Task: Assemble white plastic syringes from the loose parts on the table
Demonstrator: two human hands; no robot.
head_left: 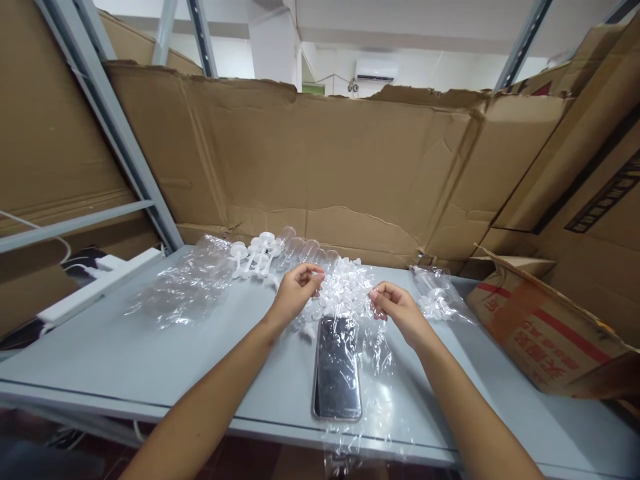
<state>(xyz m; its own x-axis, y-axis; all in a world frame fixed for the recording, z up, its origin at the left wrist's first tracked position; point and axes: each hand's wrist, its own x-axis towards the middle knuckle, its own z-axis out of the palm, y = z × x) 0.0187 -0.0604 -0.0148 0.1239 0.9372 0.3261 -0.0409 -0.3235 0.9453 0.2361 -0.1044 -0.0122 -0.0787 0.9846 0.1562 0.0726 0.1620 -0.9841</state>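
My left hand (pixel 299 288) and my right hand (pixel 397 308) are both raised over the middle of the table, fingertips pinched. Between them hangs a thin clear plastic bag (pixel 383 350), its edges at my fingertips. The bag drapes down over part of a dark smartphone (pixel 337 373) and past the table's front edge. Behind the bag lies a heap of small white plastic pieces (pixel 345 283), partly hidden by the film and my fingers. Clear plastic tubes (pixel 309 251) and white plastic parts with round ends (pixel 255 257) lie beyond my left hand.
Crumpled clear bags (pixel 187 283) lie on the left of the grey table (pixel 210 360). A bag with white parts (pixel 437 300) sits to the right, beside an open cardboard box (pixel 545 333). A white power strip (pixel 103 283) runs along the left. Cardboard sheeting (pixel 325 153) walls the back.
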